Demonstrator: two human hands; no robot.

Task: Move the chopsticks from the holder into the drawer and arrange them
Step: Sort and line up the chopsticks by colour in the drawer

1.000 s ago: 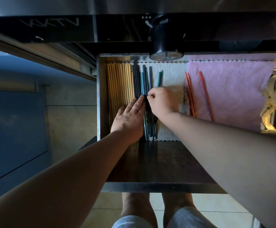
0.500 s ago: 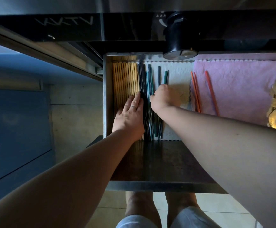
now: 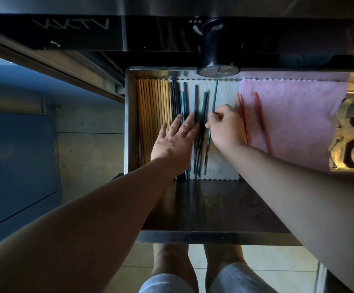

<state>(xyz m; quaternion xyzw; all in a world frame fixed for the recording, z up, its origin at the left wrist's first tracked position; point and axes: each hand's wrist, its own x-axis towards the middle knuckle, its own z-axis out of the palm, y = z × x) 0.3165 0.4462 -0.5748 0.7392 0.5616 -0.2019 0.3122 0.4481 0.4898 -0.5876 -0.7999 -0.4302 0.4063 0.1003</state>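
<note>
Your left hand [image 3: 175,142] lies flat, its straight fingers [image 3: 189,123] pressing the dark chopsticks [image 3: 196,98] onto the white liner [image 3: 224,166], probably to stop that sorted row from rolling away from the wooden chopsticks [image 3: 153,106]. Your right hand [image 3: 226,127] pinches one teal chopstick [image 3: 214,96] between thumb and curled fingers. Its far end points toward the black holder [image 3: 218,49] behind the drawer [image 3: 214,236]. That stick sits just right of the pressed group, clear of the orange chopsticks [image 3: 261,121] on the pink cloth [image 3: 298,123].
</note>
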